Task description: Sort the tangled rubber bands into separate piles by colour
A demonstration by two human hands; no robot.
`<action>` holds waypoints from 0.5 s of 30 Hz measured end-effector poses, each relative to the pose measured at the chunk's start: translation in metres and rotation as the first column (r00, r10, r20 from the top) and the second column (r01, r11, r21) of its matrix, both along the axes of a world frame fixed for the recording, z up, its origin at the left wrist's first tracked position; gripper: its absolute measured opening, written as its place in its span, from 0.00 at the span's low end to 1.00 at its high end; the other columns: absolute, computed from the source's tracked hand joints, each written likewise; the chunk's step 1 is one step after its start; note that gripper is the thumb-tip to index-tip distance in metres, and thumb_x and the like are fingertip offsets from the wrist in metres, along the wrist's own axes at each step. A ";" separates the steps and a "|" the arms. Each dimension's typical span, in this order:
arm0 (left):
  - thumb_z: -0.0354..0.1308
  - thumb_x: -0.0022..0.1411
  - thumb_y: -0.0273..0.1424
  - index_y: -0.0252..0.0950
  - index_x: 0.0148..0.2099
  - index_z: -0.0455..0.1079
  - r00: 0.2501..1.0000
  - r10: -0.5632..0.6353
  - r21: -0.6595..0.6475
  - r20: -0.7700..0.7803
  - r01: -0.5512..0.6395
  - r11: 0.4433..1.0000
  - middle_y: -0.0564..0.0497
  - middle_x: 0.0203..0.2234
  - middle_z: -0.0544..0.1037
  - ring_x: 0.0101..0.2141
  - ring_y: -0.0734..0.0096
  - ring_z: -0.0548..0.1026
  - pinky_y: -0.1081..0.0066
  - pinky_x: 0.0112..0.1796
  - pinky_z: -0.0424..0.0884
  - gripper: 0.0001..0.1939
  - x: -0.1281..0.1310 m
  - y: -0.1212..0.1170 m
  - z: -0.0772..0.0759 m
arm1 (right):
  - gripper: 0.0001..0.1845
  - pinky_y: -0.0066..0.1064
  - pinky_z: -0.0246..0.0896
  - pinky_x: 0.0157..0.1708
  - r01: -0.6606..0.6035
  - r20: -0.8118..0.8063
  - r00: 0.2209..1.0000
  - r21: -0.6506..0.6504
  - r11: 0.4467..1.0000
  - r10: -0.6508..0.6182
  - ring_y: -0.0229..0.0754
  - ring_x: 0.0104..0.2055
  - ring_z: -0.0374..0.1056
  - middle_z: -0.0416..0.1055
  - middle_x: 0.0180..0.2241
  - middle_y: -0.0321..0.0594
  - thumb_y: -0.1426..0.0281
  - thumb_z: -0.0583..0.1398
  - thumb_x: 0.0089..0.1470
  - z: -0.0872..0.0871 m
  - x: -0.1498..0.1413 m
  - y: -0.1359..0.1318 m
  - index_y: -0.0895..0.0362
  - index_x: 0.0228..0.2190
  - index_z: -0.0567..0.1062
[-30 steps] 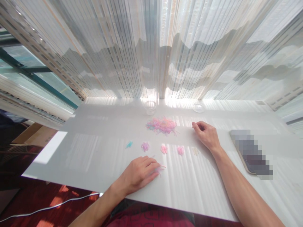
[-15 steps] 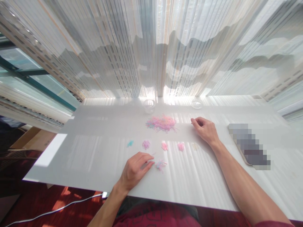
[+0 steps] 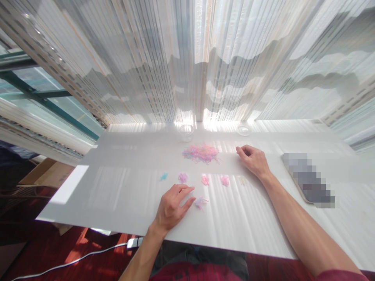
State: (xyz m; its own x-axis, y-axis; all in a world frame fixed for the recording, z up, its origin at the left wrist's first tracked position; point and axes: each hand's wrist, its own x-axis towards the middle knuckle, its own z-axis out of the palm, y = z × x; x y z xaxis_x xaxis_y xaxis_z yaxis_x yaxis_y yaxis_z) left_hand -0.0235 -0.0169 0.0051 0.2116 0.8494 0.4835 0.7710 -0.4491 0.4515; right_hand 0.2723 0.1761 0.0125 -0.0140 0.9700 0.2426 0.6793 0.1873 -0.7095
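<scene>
My left hand is over the near part of the white table, thumb and fingers apart, with nothing visible between them. Just right of its thumb lies a small mixed tuft of thin pastel shreds. Farther off, my right hand rests on the table with its fingers curled in; anything inside is too small to make out. To its left spreads a larger heap of pink, purple and bluish shreds. Between the hands runs a row of small tufts: teal, purple, coral, pink and pale cream.
A clear round container and a shallow clear dish or lid stand by the back edge, near the striped curtain. A blurred-out phone-like object lies right. A white cable trails below the table; a cardboard box is left.
My left thumb and fingers have spread apart, and a faint strand near the fingertips no longer shows. The right hand stays put. The camera view has shifted slightly.
</scene>
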 end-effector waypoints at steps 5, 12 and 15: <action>0.59 0.72 0.34 0.35 0.52 0.74 1.000 0.016 0.035 -0.011 -0.016 0.999 0.43 0.41 0.82 0.41 0.59 0.80 0.60 0.42 0.81 0.11 0.003 0.001 -0.004 | 0.30 0.33 0.56 0.28 0.003 0.002 1.000 0.007 1.000 -0.003 0.41 0.23 0.63 0.70 0.19 0.37 0.42 0.56 0.54 0.000 0.001 0.000 0.54 0.21 0.73; 0.61 0.70 0.41 0.35 0.53 0.72 0.988 -0.151 0.013 -0.006 0.151 0.988 0.43 0.40 0.83 0.38 0.58 0.81 0.60 0.40 0.78 0.16 0.001 -0.002 0.003 | 0.29 0.33 0.57 0.28 0.023 0.004 1.000 0.028 0.999 -0.023 0.41 0.23 0.64 0.69 0.18 0.37 0.43 0.56 0.54 0.003 0.001 0.001 0.55 0.21 0.74; 0.64 0.68 0.43 0.35 0.53 0.72 0.980 -0.196 0.011 0.021 0.195 0.981 0.43 0.40 0.83 0.39 0.58 0.81 0.61 0.40 0.78 0.19 0.000 -0.004 0.005 | 0.28 0.33 0.58 0.29 0.049 0.001 0.999 0.052 0.997 -0.050 0.41 0.24 0.65 0.70 0.19 0.38 0.44 0.55 0.55 0.015 0.000 -0.006 0.55 0.22 0.74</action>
State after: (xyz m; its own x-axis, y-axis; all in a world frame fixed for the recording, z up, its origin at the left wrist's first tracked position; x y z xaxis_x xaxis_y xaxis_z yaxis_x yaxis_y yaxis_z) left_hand -0.0236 -0.0204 0.0100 0.3627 0.7885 0.4967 0.6582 -0.5941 0.4624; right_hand 0.2725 0.1696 0.0271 0.0330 0.9557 0.2925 0.6905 0.1898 -0.6980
